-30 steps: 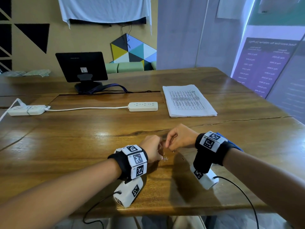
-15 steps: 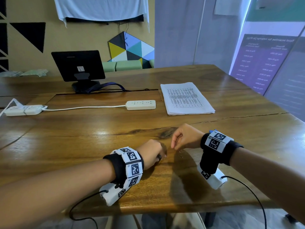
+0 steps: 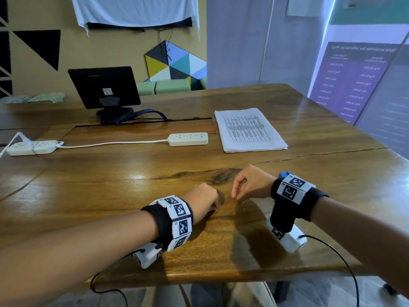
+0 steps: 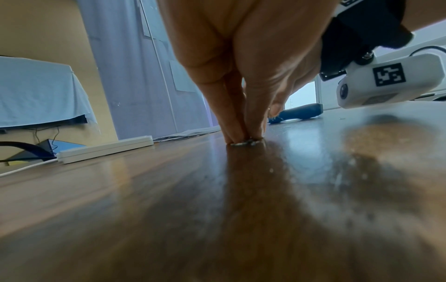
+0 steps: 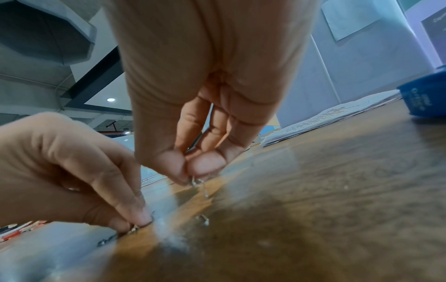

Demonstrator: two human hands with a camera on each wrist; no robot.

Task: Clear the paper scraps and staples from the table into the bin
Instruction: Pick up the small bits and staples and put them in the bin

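Observation:
Small metal staples lie on the wooden table near its front edge. My left hand is down on the table, its fingertips pinching a little clump of staples against the wood. My right hand hovers just to the right, with thumb and forefinger pinching a few staples that dangle above the surface. One loose staple lies on the table between the hands, also visible in the head view as the loose staple. No bin and no paper scraps are in view.
A stack of printed sheets lies at the back right. A white power strip and a second one are joined by a cable. A black monitor stands behind. A blue object sits behind my right wrist.
The hands were touching one second ago and have drawn apart. The left hand dropped to the table; the right hand shifted right with its pinched staples.

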